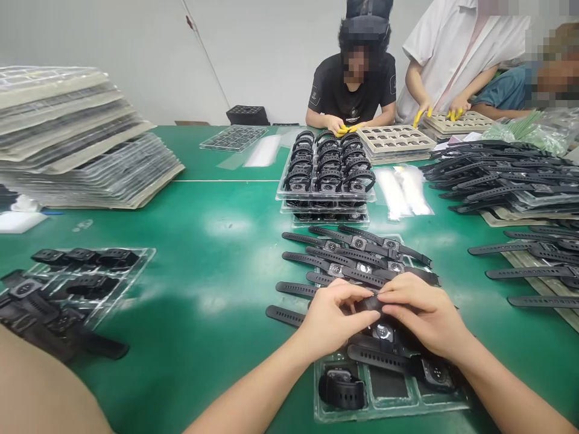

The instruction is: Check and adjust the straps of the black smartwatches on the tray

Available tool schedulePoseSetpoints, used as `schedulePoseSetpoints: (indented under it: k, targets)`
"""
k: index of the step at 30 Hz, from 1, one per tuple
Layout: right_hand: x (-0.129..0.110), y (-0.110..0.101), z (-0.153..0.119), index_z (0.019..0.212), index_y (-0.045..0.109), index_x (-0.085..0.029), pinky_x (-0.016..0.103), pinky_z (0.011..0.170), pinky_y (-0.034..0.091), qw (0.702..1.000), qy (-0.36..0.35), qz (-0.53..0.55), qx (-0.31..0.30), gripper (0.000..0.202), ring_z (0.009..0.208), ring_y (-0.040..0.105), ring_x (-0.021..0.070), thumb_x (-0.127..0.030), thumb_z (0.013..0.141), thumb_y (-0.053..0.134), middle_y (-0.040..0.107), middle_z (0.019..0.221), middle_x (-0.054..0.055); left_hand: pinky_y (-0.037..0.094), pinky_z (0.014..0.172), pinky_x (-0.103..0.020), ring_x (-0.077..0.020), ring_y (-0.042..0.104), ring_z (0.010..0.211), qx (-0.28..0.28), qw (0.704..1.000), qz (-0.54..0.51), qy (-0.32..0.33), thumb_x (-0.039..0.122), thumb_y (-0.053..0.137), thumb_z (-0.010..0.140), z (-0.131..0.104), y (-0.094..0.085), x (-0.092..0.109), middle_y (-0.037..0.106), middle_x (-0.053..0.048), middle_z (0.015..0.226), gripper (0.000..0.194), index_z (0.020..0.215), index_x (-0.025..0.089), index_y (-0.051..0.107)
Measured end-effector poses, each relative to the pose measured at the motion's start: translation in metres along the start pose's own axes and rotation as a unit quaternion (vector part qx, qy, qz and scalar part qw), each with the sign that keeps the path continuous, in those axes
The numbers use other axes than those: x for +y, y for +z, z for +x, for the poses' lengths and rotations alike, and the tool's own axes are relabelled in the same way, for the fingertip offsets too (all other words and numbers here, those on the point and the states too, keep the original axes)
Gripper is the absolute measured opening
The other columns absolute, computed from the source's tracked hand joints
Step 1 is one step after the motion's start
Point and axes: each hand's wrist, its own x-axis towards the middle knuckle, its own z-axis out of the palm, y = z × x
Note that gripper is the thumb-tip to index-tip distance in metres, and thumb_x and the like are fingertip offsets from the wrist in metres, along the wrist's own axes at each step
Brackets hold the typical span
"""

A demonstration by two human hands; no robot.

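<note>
Both hands meet over a clear plastic tray of black smartwatches in front of me. My left hand pinches the black strap of a watch between thumb and fingers. From the other side, my right hand grips the same strap, its fingertips close to the left ones. Beyond the hands, several watches lie face down with straps stretched out. A watch with its strap looped closed sits in the tray's near left compartment. An open-strapped watch lies at the near right.
Looped watches fill stacked trays ahead. Another watch tray lies left, below tall tray stacks. More strapped watches are piled right. Across the green table, people in yellow finger covers handle beige trays.
</note>
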Motion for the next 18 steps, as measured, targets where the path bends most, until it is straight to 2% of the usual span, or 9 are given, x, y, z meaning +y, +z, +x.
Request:
schedulePoseSetpoints:
  k: [5, 10, 13, 16, 18]
  targets:
    - [0.001, 0.004, -0.001, 0.104, 0.08, -0.034, 0.037, 0.081, 0.059, 1.0, -0.011, 0.01, 0.003, 0.025, 0.091, 0.071, 0.0224, -0.014, 0.091, 0.071, 0.081, 0.094, 0.001, 0.052, 0.068, -0.029, -0.0156, 0.063, 0.072, 0.004, 1.0, -0.023, 0.008, 0.027, 0.084, 0.067, 0.0, 0.004, -0.005, 0.066, -0.005, 0.088, 0.03, 0.095, 0.019, 0.082]
    - [-0.003, 0.005, -0.001, 0.098, 0.081, -0.033, 0.038, 0.08, 0.059, 1.0, 0.016, 0.023, -0.006, 0.022, 0.089, 0.07, 0.0225, -0.016, 0.092, 0.069, 0.081, 0.093, 0.002, 0.053, 0.069, -0.029, -0.0168, 0.065, 0.076, 0.007, 0.999, -0.023, 0.034, 0.025, 0.084, 0.069, -0.001, 0.003, -0.005, 0.069, -0.005, 0.089, 0.029, 0.097, 0.02, 0.083]
    - [-0.006, 0.0, 0.0, 0.103, 0.079, -0.03, 0.038, 0.082, 0.058, 0.996, 0.077, 0.038, -0.02, 0.016, 0.09, 0.07, 0.023, -0.023, 0.094, 0.068, 0.078, 0.094, 0.004, 0.054, 0.071, -0.029, -0.0178, 0.064, 0.078, 0.011, 0.998, 0.017, 0.059, 0.022, 0.083, 0.071, -0.002, 0.002, 0.0, 0.071, -0.006, 0.087, 0.027, 0.097, 0.02, 0.083]
    - [-0.009, -0.005, 0.002, 0.113, 0.073, -0.028, 0.036, 0.083, 0.058, 0.987, 0.158, 0.037, -0.017, 0.021, 0.092, 0.069, 0.0227, -0.028, 0.094, 0.066, 0.074, 0.098, 0.005, 0.054, 0.073, -0.03, -0.0194, 0.064, 0.08, 0.024, 0.993, 0.073, 0.091, 0.016, 0.082, 0.071, -0.003, 0.001, 0.004, 0.072, -0.005, 0.08, 0.025, 0.096, 0.02, 0.083]
    - [-0.01, -0.005, 0.002, 0.112, 0.071, -0.027, 0.036, 0.085, 0.057, 0.979, 0.198, 0.035, -0.025, 0.021, 0.093, 0.069, 0.0224, -0.028, 0.092, 0.067, 0.073, 0.1, 0.004, 0.055, 0.073, -0.029, -0.0201, 0.063, 0.082, 0.027, 0.988, 0.098, 0.116, 0.015, 0.083, 0.071, -0.004, 0.001, 0.005, 0.073, -0.005, 0.079, 0.025, 0.096, 0.019, 0.083]
